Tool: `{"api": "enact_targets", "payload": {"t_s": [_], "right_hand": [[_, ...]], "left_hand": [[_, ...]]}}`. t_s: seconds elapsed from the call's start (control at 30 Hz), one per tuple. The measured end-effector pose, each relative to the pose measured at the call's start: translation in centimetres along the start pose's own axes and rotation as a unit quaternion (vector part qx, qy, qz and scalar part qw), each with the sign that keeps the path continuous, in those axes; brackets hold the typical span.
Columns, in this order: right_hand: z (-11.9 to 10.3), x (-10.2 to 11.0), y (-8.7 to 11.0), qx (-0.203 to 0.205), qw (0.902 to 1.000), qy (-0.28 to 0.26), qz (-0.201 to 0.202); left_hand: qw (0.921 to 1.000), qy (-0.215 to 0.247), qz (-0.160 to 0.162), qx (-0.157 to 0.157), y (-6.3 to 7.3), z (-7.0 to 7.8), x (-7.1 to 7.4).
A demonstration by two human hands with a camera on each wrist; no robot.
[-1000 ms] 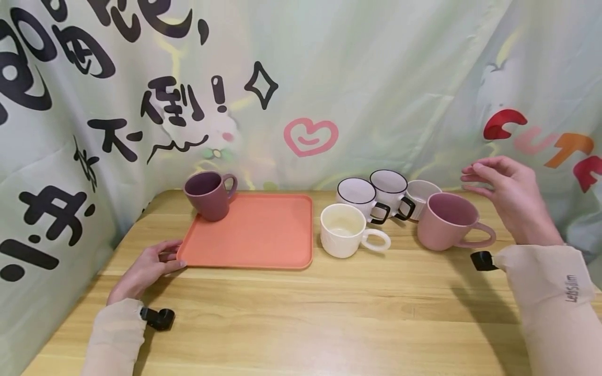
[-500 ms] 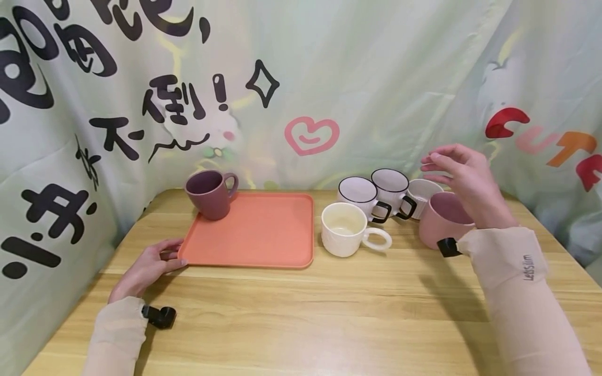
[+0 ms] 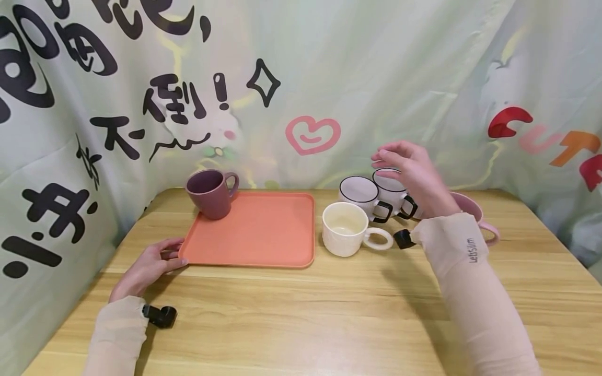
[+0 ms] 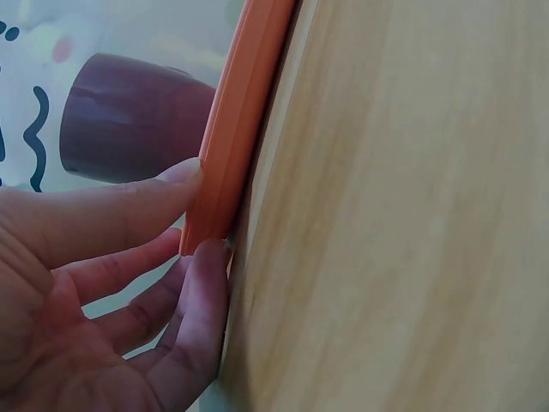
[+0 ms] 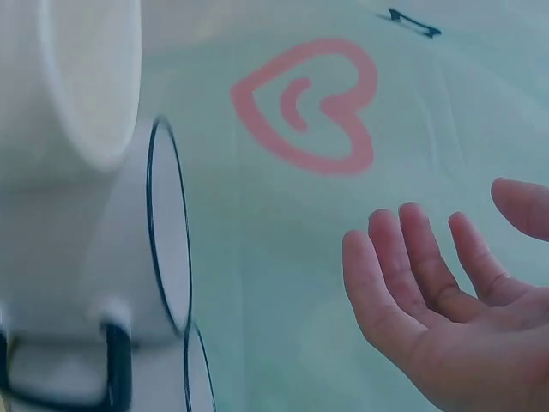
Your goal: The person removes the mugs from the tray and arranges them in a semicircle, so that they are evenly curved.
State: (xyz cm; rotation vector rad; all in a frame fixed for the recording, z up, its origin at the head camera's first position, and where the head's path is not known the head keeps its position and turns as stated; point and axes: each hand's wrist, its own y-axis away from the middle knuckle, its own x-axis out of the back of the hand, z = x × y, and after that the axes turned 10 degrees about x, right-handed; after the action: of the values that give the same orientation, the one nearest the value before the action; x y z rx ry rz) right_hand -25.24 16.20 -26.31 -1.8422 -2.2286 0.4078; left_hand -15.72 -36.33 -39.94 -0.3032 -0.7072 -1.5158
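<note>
At the near left corner of an orange tray (image 3: pixel 263 230), my left hand (image 3: pixel 149 263) pinches the rim; in the left wrist view the thumb (image 4: pixel 111 215) lies on the rim with a finger at its underside. A dark purple mug (image 3: pixel 210 196) stands on the tray's far left corner. My right hand (image 3: pixel 416 175), fingers loosely bent and holding nothing, hovers over the mugs on the right. Below it are two white mugs with black rims, the front one (image 3: pixel 357 192) and the rear one (image 3: pixel 386 181) partly covered by the hand. A cream mug (image 3: pixel 345 235) stands nearest me.
A pink mug (image 3: pixel 470 208) is partly hidden behind the right wrist; the grey-white cup beside it is almost wholly hidden. All rest on a wooden table (image 3: pixel 291 313). A printed curtain (image 3: pixel 400 78) hangs directly behind the table's back edge.
My right hand has swept left, from beyond the pink mug to above the black-rimmed mugs. The left hand, tray and mugs have stayed in place.
</note>
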Motion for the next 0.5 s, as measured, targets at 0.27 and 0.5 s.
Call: {"api": "enact_targets", "payload": {"t_s": [0.27,0.5], "right_hand": [[0.6,-3.9,-1.3,-0.02,0.9996,0.011,-0.016],[1.4,-7.3,-2.4,-0.025,0.9991,-0.015,-0.03]], "left_hand": [[1.0,-0.004,-0.003,-0.008,0.1,0.1,0.0],[1.0,-0.001,-0.004,-0.005,0.1,0.0,0.0]]}}
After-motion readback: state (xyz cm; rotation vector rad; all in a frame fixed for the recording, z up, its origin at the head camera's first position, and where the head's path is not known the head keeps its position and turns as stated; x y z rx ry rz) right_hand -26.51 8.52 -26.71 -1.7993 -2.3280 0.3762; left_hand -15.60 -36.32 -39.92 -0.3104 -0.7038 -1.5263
